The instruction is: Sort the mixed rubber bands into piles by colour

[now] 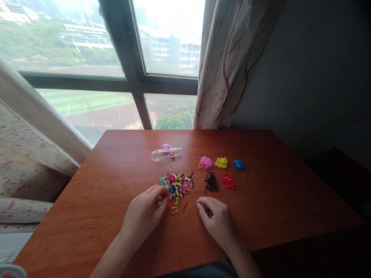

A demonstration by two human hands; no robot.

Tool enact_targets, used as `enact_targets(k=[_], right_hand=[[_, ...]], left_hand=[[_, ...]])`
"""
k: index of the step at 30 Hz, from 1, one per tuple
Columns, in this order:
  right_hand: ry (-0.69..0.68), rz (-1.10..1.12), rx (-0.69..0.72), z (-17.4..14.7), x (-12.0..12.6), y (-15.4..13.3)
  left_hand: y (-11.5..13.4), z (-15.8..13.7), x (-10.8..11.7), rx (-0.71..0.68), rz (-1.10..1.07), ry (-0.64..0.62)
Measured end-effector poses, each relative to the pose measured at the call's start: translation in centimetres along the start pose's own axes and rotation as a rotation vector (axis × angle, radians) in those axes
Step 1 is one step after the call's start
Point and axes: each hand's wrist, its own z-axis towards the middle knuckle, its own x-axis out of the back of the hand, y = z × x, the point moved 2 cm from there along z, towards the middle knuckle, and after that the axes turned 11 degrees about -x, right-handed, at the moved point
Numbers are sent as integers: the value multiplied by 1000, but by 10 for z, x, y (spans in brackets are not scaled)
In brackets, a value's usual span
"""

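A mixed pile of small, colourful, looped plastic stitch markers [181, 184] lies on the wooden table. At its near left edge is my left hand [147, 204], thumb and fingers pinched together; what they hold, if anything, is hidden. To the right of the pile my right hand [216, 216] rests low over the table, its fingers curled and closed, and I cannot make out anything in them. Between the hands lie a yellow marker [174, 210] and a red marker [184, 206]. Sorted heaps stand beyond my right hand: pink [205, 162], yellow [222, 162], blue [239, 165], black [211, 182] and red [228, 181].
Behind the pile a clear plastic bottle-shaped container [160, 155] lies on its side, with a pink piece [166, 146] by it. The wooden table [275, 193] reaches to the window, with a curtain [223, 65] on the right. A white rim [13, 271] shows at bottom left.
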Motion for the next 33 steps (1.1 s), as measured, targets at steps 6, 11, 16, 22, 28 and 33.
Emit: enact_targets(k=[6,11,16,22,28,33], right_hand=[[-10,1,-8,0,0,-1],[-7,14,-4,0,0,-1],[-14,16,-15,1,0,-2],[-40,128,-20,-4,1,-9],[-63,163,7,-9,0,-18],[-95,174,42,-9,1,-19]], left_hand=[[-4,-5,2,34,-150,44],[-1,-8,-4,-10,-237,58],[10,-8,-9,-23,-308,100],[25,-10,-19,-28,-408,117],[33,-13,-30,-43,-448,82],[38,-14,-32,-54,-462,80]])
